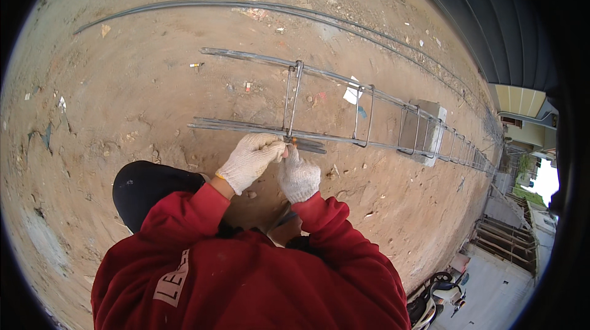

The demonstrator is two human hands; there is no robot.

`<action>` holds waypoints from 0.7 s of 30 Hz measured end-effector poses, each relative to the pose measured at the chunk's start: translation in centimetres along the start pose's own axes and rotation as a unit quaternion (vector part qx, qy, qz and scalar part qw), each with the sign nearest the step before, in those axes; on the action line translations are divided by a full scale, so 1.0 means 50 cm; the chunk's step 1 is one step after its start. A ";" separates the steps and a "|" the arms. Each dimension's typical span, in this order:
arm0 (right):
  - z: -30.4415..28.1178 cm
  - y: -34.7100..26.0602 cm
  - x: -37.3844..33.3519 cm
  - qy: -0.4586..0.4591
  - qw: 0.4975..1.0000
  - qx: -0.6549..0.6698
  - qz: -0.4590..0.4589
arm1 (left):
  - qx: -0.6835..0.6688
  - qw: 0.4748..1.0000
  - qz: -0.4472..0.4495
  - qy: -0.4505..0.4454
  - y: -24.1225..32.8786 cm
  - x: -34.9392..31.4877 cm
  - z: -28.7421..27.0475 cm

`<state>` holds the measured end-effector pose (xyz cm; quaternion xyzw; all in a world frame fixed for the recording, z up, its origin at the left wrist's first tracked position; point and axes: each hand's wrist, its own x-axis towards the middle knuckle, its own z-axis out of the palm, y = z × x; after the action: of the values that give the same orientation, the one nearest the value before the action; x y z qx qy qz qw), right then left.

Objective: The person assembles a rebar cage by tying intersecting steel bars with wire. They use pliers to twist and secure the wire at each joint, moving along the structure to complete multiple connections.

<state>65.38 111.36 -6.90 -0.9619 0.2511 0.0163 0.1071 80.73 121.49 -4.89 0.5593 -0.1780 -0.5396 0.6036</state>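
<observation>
Red sweatshirt closest, this side of the steel cage. Cage stretches off over the dirt ground, grey block under it partway along. Left hand at cage's near bars by the end hoop: fingers bunched, mostly closed. Right hand just beside, fingers curled. Can't tell what either grip has hold of. Long rods beyond the cage.
</observation>
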 end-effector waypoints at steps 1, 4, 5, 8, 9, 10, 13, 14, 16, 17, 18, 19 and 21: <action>0.033 -0.016 -0.011 -0.010 0.998 0.047 0.035 | 0.021 1.000 -0.002 -0.003 0.000 -0.002 0.003; 0.151 -0.072 -0.027 0.149 0.984 0.091 -0.042 | 0.180 0.978 0.096 0.033 -0.003 -0.008 0.020; 0.182 -0.083 -0.038 0.152 0.981 0.102 -0.057 | 0.248 0.956 0.146 0.052 -0.004 -0.010 0.028; 0.240 -0.091 -0.063 0.142 0.978 0.118 -0.100 | 0.428 0.872 0.189 0.141 -0.005 -0.014 0.056; 0.250 -0.094 -0.063 0.128 0.978 0.121 -0.111 | 0.476 0.843 0.189 0.163 -0.003 -0.017 0.063; 0.252 -0.095 -0.065 0.112 0.978 0.124 -0.122 | 0.487 0.837 0.186 0.166 -0.002 -0.018 0.068; 0.217 -0.084 -0.058 0.062 0.975 0.134 -0.168 | 0.467 0.835 0.210 0.201 0.004 -0.015 0.078; 0.197 -0.075 -0.055 0.039 0.971 0.142 -0.186 | 0.430 0.844 0.235 0.217 0.006 -0.014 0.078; 0.150 -0.037 -0.049 -0.023 0.962 0.198 -0.188 | 0.372 0.862 0.260 0.227 0.008 -0.013 0.078; 0.121 0.008 -0.047 -0.025 0.963 0.182 -0.195 | 0.353 0.871 0.262 0.221 0.009 -0.014 0.078; 0.099 0.053 -0.043 -0.026 0.968 0.192 -0.161 | 0.328 0.882 0.261 0.216 0.009 -0.015 0.076; 0.085 0.100 -0.034 -0.010 0.976 0.198 -0.090 | 0.346 0.874 0.259 0.222 0.008 -0.019 0.075; 0.089 0.185 -0.009 0.027 0.997 0.070 -0.021 | 0.372 0.866 0.238 0.234 0.006 -0.033 0.071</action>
<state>60.58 104.67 -13.03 -0.9574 0.2337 -0.0290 0.1673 77.39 121.11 -2.87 0.7931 -0.3467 -0.1262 0.4846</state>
